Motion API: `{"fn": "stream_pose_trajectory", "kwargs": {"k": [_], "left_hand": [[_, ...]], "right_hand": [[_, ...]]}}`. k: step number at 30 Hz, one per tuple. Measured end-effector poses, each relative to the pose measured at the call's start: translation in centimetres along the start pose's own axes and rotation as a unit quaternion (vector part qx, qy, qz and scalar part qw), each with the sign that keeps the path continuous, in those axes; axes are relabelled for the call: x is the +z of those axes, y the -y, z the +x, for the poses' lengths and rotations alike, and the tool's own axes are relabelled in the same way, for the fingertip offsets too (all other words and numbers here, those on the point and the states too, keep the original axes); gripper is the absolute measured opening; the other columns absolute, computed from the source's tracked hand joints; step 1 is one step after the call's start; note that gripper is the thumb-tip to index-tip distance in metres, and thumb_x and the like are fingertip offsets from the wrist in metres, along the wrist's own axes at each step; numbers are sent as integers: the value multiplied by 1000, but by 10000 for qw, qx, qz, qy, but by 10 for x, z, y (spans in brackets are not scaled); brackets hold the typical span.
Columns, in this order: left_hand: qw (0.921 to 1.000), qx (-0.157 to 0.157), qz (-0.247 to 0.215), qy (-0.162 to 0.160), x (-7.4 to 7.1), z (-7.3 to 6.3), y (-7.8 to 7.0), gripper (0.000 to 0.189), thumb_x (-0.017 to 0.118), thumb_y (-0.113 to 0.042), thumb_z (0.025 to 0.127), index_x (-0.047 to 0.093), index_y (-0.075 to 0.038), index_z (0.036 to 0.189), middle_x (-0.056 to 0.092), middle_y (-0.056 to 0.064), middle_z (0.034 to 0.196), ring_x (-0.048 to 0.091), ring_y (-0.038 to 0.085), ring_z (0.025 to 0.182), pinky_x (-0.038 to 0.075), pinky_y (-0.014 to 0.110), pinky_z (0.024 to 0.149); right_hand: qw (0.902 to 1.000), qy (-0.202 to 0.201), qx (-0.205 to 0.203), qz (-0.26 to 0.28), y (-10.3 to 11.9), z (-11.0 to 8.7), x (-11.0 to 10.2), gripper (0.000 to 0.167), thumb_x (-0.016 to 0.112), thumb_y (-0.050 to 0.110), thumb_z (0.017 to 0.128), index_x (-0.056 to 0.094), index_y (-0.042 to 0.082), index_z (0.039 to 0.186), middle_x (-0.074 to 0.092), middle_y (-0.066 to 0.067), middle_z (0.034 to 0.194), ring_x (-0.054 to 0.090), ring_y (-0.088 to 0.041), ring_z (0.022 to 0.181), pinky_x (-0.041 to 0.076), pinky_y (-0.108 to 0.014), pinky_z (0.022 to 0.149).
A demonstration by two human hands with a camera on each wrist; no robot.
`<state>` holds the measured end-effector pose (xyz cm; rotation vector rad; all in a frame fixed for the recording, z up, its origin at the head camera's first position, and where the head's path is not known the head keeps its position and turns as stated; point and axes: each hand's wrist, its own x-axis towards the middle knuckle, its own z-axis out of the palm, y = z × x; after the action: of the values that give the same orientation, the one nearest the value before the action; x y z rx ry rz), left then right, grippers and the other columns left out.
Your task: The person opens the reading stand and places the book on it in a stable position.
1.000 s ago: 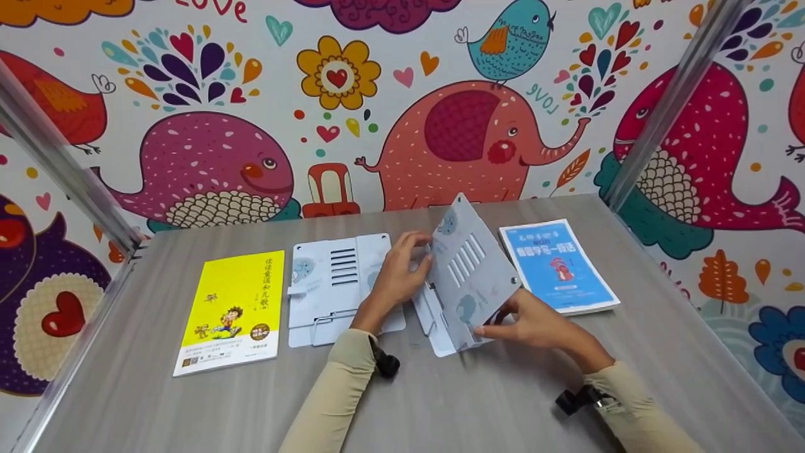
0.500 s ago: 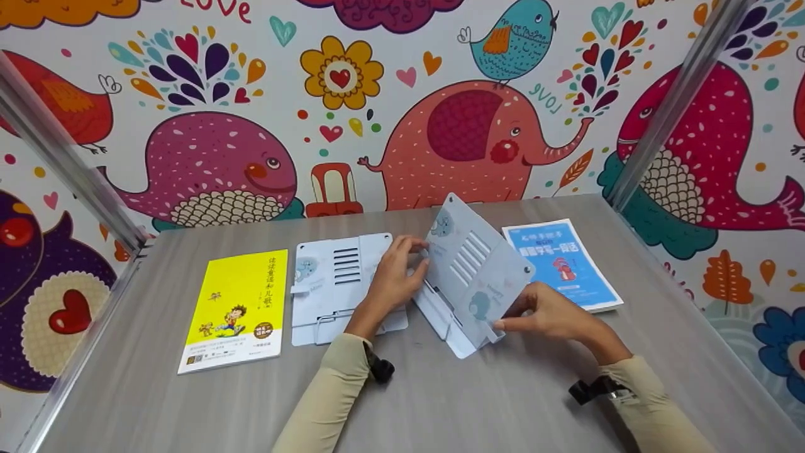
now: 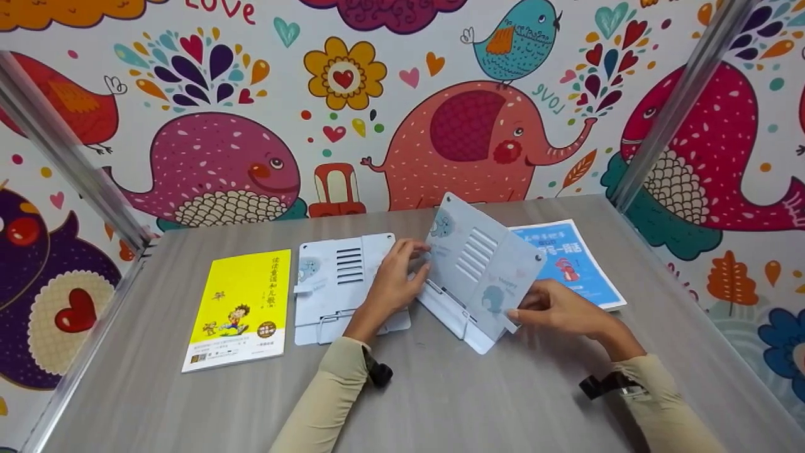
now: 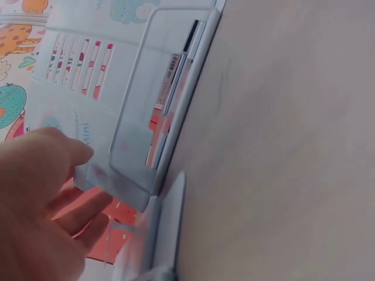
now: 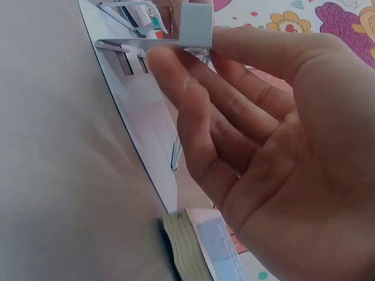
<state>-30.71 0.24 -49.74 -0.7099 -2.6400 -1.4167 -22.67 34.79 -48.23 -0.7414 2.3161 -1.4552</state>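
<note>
My right hand point(image 3: 563, 308) pinches the lower right corner of a pale grey book stand's raised panel point(image 3: 478, 251), by a small tab point(image 5: 196, 24). The panel leans up from its base plate point(image 3: 449, 314), which lies on the table, and has a row of slots and cartoon prints. At the panel's left edge, my left hand point(image 3: 396, 277) holds on with the thumb in front; some fingertips are hidden behind it. In the left wrist view, a wire prop point(image 4: 132, 88) crosses the stand. A second, similar book stand point(image 3: 321, 277) lies flat beside my left hand.
A yellow book point(image 3: 245, 302) lies on the table point(image 3: 434, 409) at the left. Behind the raised panel at the right, a blue-covered book point(image 3: 585, 264) is partly covered. A patterned wall point(image 3: 352, 138) closes off the back, with metal posts point(image 3: 685, 107) at the corners.
The raised panel has swung rightward and tilted back, showing more of its front. My right hand has moved right with its corner; my left hand has stayed at the left edge.
</note>
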Motion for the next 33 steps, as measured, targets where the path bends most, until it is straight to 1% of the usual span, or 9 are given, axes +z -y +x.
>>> {"fn": "stream_pose_trajectory", "kwargs": {"k": [5,9,12,16,20,23,26,29,33], "left_hand": [[10000,-72,-32,-7,0,-4,-1,35,68,-18,107,61,-16,142,61,3,148,62,24,142,50,43,121],[9999,-127,-81,-37,2,-8,-2,32,67,-16,108,62,-16,139,64,4,145,63,24,139,51,45,121],[9999,-98,-39,-87,3,-10,-2,31,66,-16,108,62,-15,139,66,5,143,64,24,137,52,44,120],[9999,-12,14,-154,3,-12,-3,31,66,-15,108,63,-13,138,67,6,141,65,24,135,53,43,119],[9998,53,12,-203,1,-15,-3,30,67,-13,107,64,-13,136,67,5,139,65,23,132,54,41,117],[9995,101,56,-290,1,-18,-3,29,67,-11,106,65,-12,135,68,5,137,66,23,129,55,41,114],[9992,121,60,-375,1,-20,-3,27,68,-10,106,67,-12,133,68,6,134,68,23,126,57,40,112],[9990,131,15,-432,0,-23,-2,24,68,-10,106,67,-12,130,68,6,131,70,22,122,59,39,109],[9987,200,-36,-461,-1,-27,-1,21,67,-10,106,68,-11,127,69,7,128,73,21,115,62,37,104]], "right_hand": [[9993,-175,269,188,-8,-4,-9,52,68,19,107,55,22,157,70,-8,148,79,-35,107,69,-48,80],[9975,-357,486,381,-14,-5,-15,48,66,20,109,55,18,156,71,-11,146,78,-41,98,68,-43,78],[9961,-508,513,499,-17,-5,-18,46,66,20,109,57,14,154,72,-13,144,76,-44,99,68,-41,80],[9951,-729,482,451,-20,-4,-20,42,66,22,109,62,13,149,71,-11,145,75,-42,106,67,-41,80],[9919,-1045,604,395,-20,-3,-20,26,65,23,109,70,6,129,72,-8,142,74,-36,105,65,-34,82],[9870,-1338,773,444,-20,-2,-20,25,66,24,109,68,0,117,74,-6,134,73,-29,103,64,-30,84],[9803,-1669,896,552,-19,0,-18,30,69,26,107,68,-2,119,75,-4,130,72,-24,105,64,-30,87],[9733,-1983,970,634,-19,2,-16,36,70,30,107,68,-3,122,73,-5,130,70,-22,112,64,-30,92],[9623,-2384,1140,644,-18,4,-14,46,71,39,106,66,-1,127,69,-4,125,64,-18,117,60,-23,96]]}}
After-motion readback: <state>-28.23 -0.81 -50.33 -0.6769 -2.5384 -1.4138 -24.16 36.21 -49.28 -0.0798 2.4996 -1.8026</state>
